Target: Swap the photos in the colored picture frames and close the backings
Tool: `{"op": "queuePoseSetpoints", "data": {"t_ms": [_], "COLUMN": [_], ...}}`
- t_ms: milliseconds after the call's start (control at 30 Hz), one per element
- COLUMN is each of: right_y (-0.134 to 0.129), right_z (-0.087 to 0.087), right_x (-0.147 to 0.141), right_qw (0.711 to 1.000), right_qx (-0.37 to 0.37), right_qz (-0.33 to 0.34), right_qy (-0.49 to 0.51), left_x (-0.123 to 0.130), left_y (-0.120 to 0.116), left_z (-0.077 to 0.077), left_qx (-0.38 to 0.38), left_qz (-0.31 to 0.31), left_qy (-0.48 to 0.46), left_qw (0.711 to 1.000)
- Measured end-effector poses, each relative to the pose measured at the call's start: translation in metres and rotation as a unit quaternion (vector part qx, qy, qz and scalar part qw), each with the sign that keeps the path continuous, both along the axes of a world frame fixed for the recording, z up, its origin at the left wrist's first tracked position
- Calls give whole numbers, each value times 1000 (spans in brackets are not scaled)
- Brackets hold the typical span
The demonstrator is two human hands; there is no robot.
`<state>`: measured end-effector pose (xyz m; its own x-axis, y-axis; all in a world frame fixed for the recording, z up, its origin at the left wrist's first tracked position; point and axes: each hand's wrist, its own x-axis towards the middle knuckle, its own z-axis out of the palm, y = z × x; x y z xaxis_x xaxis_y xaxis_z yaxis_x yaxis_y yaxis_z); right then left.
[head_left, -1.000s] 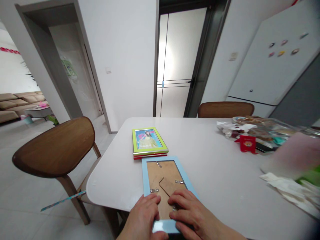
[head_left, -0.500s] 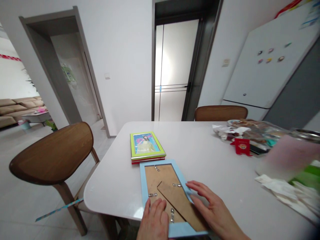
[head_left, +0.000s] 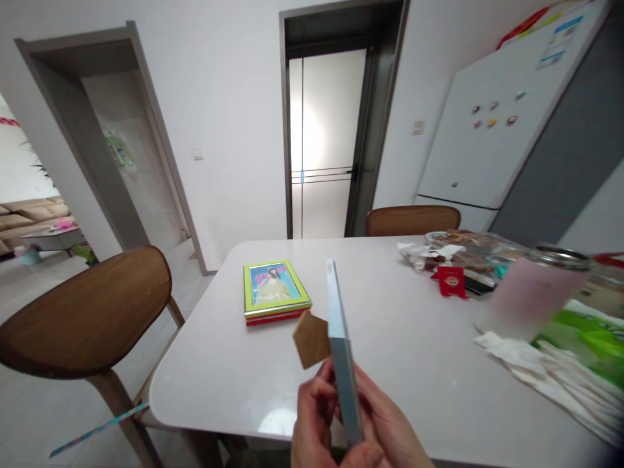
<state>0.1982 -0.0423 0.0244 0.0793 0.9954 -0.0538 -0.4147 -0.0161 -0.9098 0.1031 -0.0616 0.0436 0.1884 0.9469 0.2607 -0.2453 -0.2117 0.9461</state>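
Observation:
A light blue picture frame (head_left: 341, 338) stands on edge above the near side of the table, its narrow side facing me. From its left side juts a brown stand flap (head_left: 312, 339). My left hand (head_left: 316, 413) grips the frame from the left, fingers curled at the back board side. Around the right side wraps my right hand (head_left: 387, 419), its fingers partly hidden behind the frame. Just beyond lies a green-rimmed picture frame (head_left: 277, 289) with a figure in a pale dress, resting on a red frame (head_left: 277, 316).
On the white table (head_left: 400, 312) at the right are a pink frosted jar (head_left: 533, 292), white gloves or cloth (head_left: 550, 364), a green packet (head_left: 580, 341), a red card (head_left: 451, 281) and plastic-wrapped items. Wooden chairs (head_left: 88, 312) stand at the left and far side.
The blue frame was lying back-up on the table under both hands. Now it is lifted and turned on edge, with its stand flap swung out to the left. The view has shifted slightly.

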Motion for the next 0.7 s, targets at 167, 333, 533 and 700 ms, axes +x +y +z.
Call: {"op": "queuePoseSetpoints", "data": {"t_ms": [167, 333, 533, 700], "right_y": [16, 33, 52, 71], "right_z": [9, 7, 2, -6], "right_x": [66, 121, 154, 170], "right_qw": [991, 980, 971, 926], "right_qx": [-60, -75, -112, -111], "right_qz": [-105, -137, -139, -136], "right_qy": [-63, -120, -157, -334], "left_x": [-1, 2, 20, 35], "left_y": [26, 49, 70, 79], "left_z": [18, -1, -22, -35], "left_qx": [-70, -105, -69, -23], "left_qz": [-2, -41, -13, 9], "left_qy": [-72, 48, 180, 292], "left_qw": [995, 992, 981, 956]}}
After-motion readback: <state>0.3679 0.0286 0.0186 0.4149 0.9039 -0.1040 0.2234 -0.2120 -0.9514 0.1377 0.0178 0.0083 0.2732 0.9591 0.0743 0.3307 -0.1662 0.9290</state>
